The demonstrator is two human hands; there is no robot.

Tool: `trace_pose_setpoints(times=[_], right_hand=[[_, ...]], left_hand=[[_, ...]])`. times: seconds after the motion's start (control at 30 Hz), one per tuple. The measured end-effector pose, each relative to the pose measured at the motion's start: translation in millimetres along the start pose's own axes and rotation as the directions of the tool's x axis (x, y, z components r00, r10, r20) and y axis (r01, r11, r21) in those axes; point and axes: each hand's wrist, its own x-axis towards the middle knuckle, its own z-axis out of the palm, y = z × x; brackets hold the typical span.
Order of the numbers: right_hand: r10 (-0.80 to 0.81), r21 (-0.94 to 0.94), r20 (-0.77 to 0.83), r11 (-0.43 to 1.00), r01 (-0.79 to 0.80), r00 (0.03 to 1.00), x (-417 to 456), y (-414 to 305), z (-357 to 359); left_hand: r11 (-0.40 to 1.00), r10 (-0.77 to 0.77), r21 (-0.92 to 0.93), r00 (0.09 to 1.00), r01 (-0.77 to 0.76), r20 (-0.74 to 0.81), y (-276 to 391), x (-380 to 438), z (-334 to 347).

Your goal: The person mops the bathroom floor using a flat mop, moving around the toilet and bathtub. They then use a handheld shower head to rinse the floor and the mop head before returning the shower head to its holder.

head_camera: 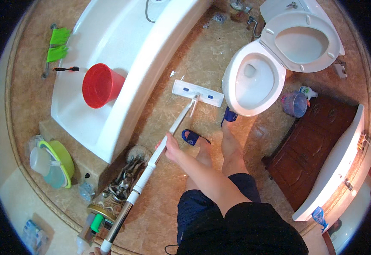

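Note:
A flat mop with a white rectangular head [175, 88] rests on the wet-looking tile floor between the bathtub and the toilet. Its white and metal pole [144, 178] slants down to the lower left of the view. Partway along it, my right hand [173, 149] is wrapped around the white section. At the pole's upper end, only a few fingers of my left hand [96, 251] show at the picture's bottom rim, around the white cap. Blue slippers [190, 137] are on my feet, just behind the mop head.
At left is a white bathtub [125, 92] holding a red bucket [98, 86]. The toilet [252, 81] stands with its lid raised. A plastic bin [294, 104] and brown cabinet [312, 140] are at right. A green basin [65, 162] and an ornate stand [121, 188] flank the pole's left side.

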Motion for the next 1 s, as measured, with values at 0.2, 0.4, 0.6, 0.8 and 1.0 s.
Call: trace_pose_setpoints(times=[0.2, 0.4, 0.6, 0.8, 1.0], right_hand=[[-0.073, -0.203, 0.096, 0.975, 0.092, 0.993, 52.1, -64.9, 38.1], [-0.221, -0.318, 0.101, 0.917, 0.242, 0.97, 99.6, -205.8, 56.5], [-0.363, -0.445, 0.117, 0.813, 0.375, 0.925, 86.4, -283.9, 90.7], [-0.377, -0.511, 0.064, 0.783, 0.355, 0.924, 99.0, -340.1, 106.5], [-0.275, -0.575, 0.015, 0.784, 0.234, 0.961, 101.8, -359.7, 120.5]], left_hand=[[0.945, -0.142, -0.29, 0.989, 0.149, 0.045, 55.8, 27.5, 2.1], [0.956, -0.06, -0.293, 0.989, 0.018, -0.133, 96.6, 112.0, 1.4], [0.936, -0.074, -0.352, 0.985, 0.015, -0.153, 123.1, 168.3, -15.9], [0.942, -0.017, -0.331, 0.977, -0.056, -0.213, 114.6, 214.9, -55.3], [0.912, -0.004, -0.408, 0.995, -0.039, -0.104, 83.5, 260.3, -104.2]])
